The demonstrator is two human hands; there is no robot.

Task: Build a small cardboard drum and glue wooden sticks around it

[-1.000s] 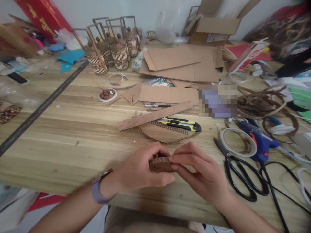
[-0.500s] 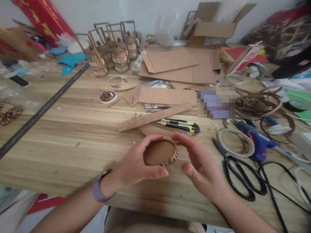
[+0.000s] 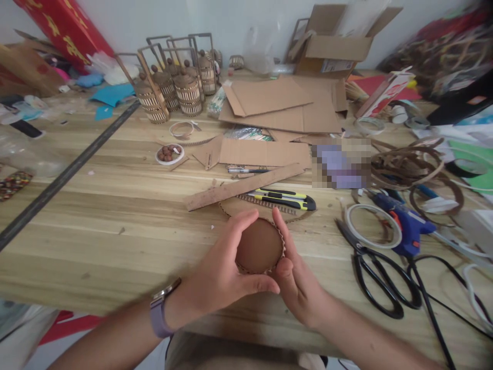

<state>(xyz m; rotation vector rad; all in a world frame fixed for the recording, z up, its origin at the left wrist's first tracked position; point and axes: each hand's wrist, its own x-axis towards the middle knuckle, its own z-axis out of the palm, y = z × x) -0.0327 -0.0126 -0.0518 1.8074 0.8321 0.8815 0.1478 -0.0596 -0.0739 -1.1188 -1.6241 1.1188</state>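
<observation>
A round brown cardboard disc [image 3: 260, 245] with a corrugated strip around its edge is held between my two hands above the table's front. My left hand [image 3: 223, 259] wraps its left side, the thumb along the near rim. From the right, my right hand [image 3: 298, 282] presses fingers and thumb on the corrugated edge. Just beyond the hands lies a yellow-and-black utility knife [image 3: 285, 198], beside a flat cardboard strip [image 3: 242, 187]. Black-handled scissors [image 3: 379, 280] rest to the right of my right hand.
A blue glue gun [image 3: 408, 226] and a tape roll [image 3: 373, 226] lie at right. Several lidded bamboo lantern-like models [image 3: 188, 92] stand at the back, near cardboard sheets [image 3: 269, 97] and an open box [image 3: 331, 49]. A dark metal bar [image 3: 73, 169] crosses the left; a small dish [image 3: 169, 153] holds brown beads.
My right hand has closed in from the right and now touches the disc's edge. The disc has moved slightly right and tilted to face me more, with my left hand still around it.
</observation>
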